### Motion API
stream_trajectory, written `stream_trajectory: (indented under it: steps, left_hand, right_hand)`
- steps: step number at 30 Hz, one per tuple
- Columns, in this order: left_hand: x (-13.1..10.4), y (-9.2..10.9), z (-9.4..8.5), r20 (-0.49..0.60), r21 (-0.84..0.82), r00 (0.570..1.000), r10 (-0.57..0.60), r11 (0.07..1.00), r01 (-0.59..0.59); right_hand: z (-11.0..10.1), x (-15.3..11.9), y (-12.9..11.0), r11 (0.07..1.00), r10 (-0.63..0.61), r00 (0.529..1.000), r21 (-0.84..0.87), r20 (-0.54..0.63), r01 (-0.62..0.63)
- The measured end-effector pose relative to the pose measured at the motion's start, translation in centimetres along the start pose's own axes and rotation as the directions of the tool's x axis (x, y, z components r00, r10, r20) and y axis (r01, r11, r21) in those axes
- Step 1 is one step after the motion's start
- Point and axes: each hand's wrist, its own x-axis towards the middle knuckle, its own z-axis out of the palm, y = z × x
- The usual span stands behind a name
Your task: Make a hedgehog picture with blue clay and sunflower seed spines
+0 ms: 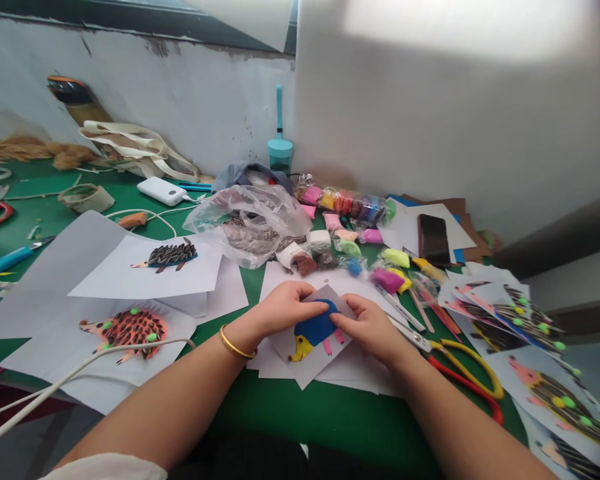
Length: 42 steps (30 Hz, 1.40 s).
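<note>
A white paper sheet (304, 373) bears a clay hedgehog (311, 328) with a blue body, yellow head and pink feet. My left hand (286, 308) grips the sheet from the left, its thumb resting on the top of the blue clay. My right hand (369, 325) has hold of the right side, with thumb and finger at the edge of the blue body. The fingers under the sheet are hidden. Beneath it lie more white sheets (275, 365). Beside my right forearm are scissors (467, 373) with a red and a yellow handle.
Wrapped clay packets (350, 248) and a clear plastic bag (255, 220) of seeds lie beyond my hands. Finished hedgehog pictures (130, 330) are on the left, with a picture stack (550, 380) at right. A white cable (85, 363) crosses the left. A phone (433, 239) lies back right.
</note>
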Motion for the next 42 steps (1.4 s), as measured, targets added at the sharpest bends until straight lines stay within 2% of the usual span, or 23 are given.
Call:
stream_trajectory:
  steps: [16,22,28,34,39,42]
  left_hand:
    - [0.1,-0.3,0.6,0.029,0.013,1.0,0.011,1.0,-0.011]
    - [0.0,-0.1,0.6,0.052,0.018,0.999,0.014,1.0,-0.015]
    - [0.1,-0.4,0.4,0.066,-0.068,0.998,-0.01,0.998,0.014]
    - [0.2,-0.8,-0.3,0.091,-0.04,0.996,-0.025,0.999,0.028]
    - [0.4,-0.9,-0.4,0.085,-0.024,0.995,-0.045,0.999,0.047]
    - [0.3,-0.5,-0.7,0.063,0.022,0.997,-0.032,0.999,0.031]
  right_hand:
    - [0.2,-0.1,-0.4,0.997,0.034,0.997,0.069,0.069,-0.039]
    - [0.2,-0.2,-0.4,0.999,0.047,0.998,0.012,0.039,-0.048]
    - [-0.2,-0.2,-0.7,0.997,0.049,0.992,0.053,0.116,-0.055]
    - [-0.5,-0.1,-0.3,1.0,0.024,0.999,-0.005,0.035,-0.024]
    - [-0.5,-0.1,-0.1,1.0,0.021,0.998,0.023,0.054,-0.022]
    - [-0.5,-0.1,-0.2,0.999,0.038,0.999,0.011,0.022,-0.039]
